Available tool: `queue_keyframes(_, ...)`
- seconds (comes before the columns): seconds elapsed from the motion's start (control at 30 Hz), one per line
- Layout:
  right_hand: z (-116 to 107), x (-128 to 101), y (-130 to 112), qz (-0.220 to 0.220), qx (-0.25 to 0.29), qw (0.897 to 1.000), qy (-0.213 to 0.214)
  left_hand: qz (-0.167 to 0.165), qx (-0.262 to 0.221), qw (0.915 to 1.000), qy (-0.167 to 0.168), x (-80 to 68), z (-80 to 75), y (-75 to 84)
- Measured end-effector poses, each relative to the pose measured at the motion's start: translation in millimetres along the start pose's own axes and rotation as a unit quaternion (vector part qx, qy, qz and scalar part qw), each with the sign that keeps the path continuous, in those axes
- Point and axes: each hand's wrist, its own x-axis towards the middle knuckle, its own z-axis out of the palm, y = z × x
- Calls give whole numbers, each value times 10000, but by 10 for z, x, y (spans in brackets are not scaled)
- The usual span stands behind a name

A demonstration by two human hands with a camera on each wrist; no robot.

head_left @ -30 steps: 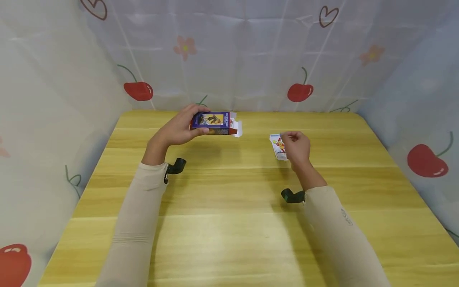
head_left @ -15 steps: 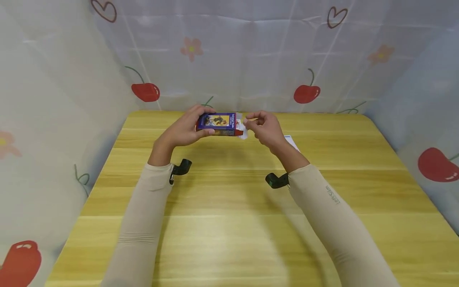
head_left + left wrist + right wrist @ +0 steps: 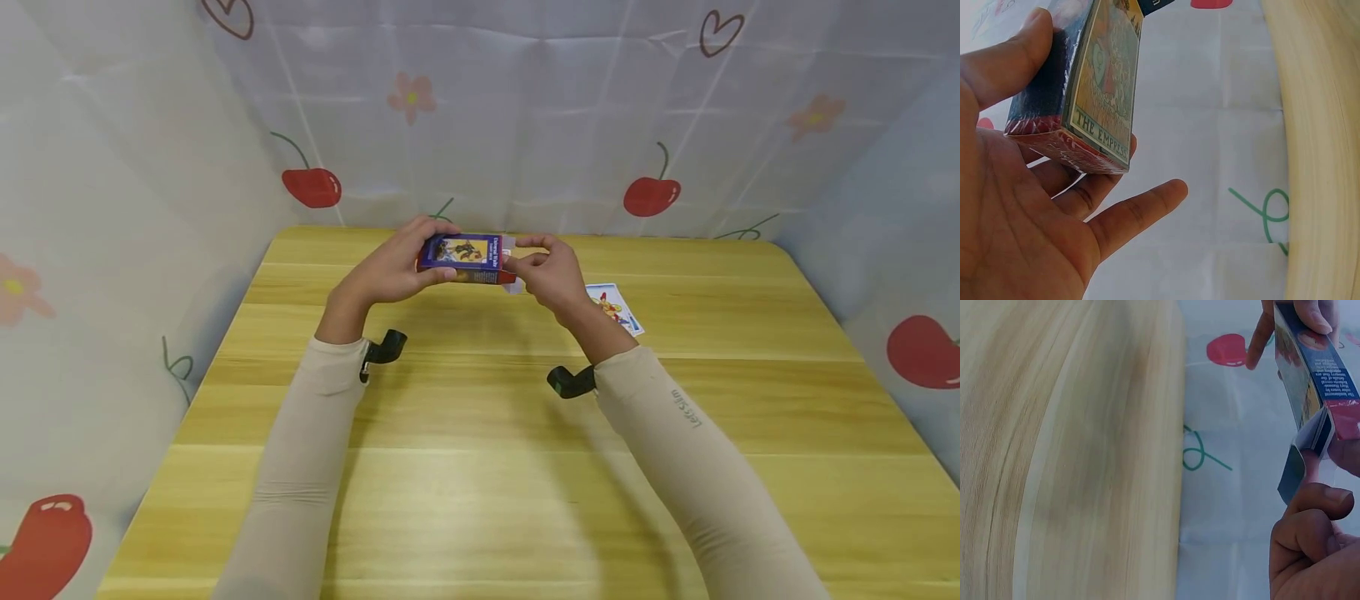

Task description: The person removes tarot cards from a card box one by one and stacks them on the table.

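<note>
Card box (image 3: 467,257): one in view, held in the air above the far middle of the wooden table (image 3: 480,467). Two hands are on it. One small pile of loose cards (image 3: 613,305) lies face up on the table, to the right of the box and just beyond the right wrist; how many cards it holds cannot be told.

Left hand (image 3: 390,271) grips the box's left end — thumb on one broad face, fingers curled under the other, as the left wrist view confirms (image 3: 1094,94). Right hand (image 3: 551,275) is at the box's right end, its fingertips bent in and pinching the open flap (image 3: 1310,440) there; in the right wrist view the flap stands partly out from the box mouth.

Edges and room: the box sits near the table's far edge, close to the cherry-printed curtain (image 3: 480,125) that walls the table on the far, left and right sides. The near half of the table is open wood, crossed only by the two sleeved forearms.

Appearance: a flat rectangular carton, dark blue with a red end and a pictured front panel; one broad face shows a yellow illustration lettered "THE EMPRESS". Its long axis runs left to right, roughly level.
</note>
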Motion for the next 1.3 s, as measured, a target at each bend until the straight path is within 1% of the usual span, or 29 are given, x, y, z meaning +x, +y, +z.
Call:
queue_keyframes(0.17, -23, -14, 2, 79, 161, 9998, 13, -41, 2, 10000, -10, -4, -4, 11)
queue_keyframes(0.43, -231, -58, 75, 125, 323, 9994, -69, -67, 16, 10000, -35, 6, -9, 19)
queue_keyframes(0.67, -397, -77, 140, 163, 556, 9976, -372, -61, 18, 10000, -48, 2, -14, 44)
queue_keyframes(0.8, -454, -70, 161, 216, 693, 9958, -549, -61, -9, 10000, -58, 2, -16, 51)
queue_keyframes(0.97, -497, -80, 161, 322, 710, 9946, -682, -10, -41, 10000, -73, 1, -9, 44)
queue_keyframes(1.13, -538, -79, 167, 348, 668, 9951, -647, -6, -61, 9999, -83, 4, -2, 30)
queue_keyframes(1.3, -598, -96, 197, 324, 778, 9951, -512, -51, 8, 10000, -32, -4, -23, 23)
